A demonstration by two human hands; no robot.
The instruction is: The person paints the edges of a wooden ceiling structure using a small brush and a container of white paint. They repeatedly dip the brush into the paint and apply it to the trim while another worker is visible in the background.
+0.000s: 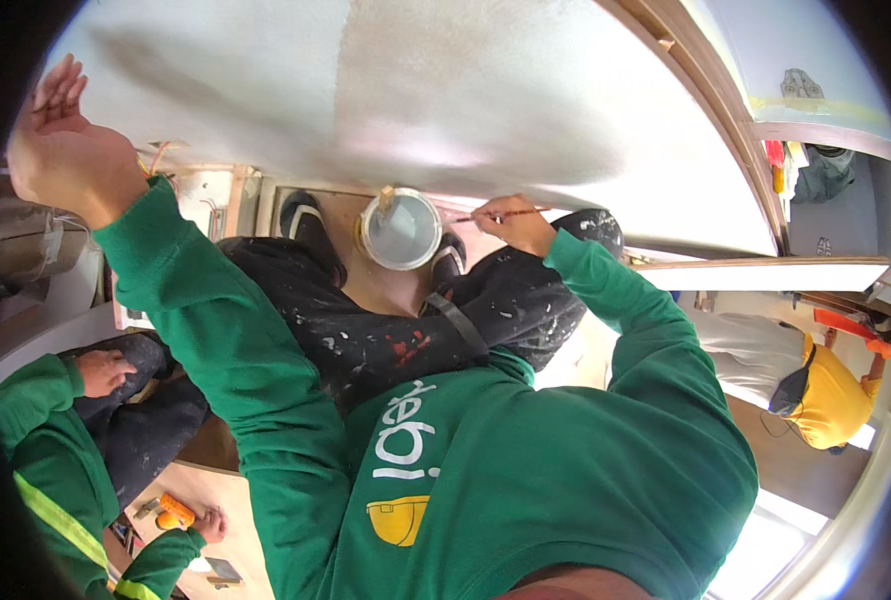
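Note:
My left hand [74,160] is raised at the far left beside the pale wall panel, its fingers stretched out with nothing in them. In my right hand [522,228], above my knee, is a slim paintbrush [514,212] with a reddish-brown handle. Its thin tip points left toward a white bucket [363,238] standing on the floor between my feet. Greyish-white liquid [406,238] fills part of the bucket. A wooden handle [387,198] leans at the bucket's far rim; its lower end is hidden.
A large pale panel [416,90], with a darker patch, spans the area ahead. A wooden-edged board [766,274] juts out at right. One person in green [41,430] sits at lower left, near an orange-handled tool [174,510]. Another in yellow [836,395] bends at right. Loose wires [161,160] protrude at left.

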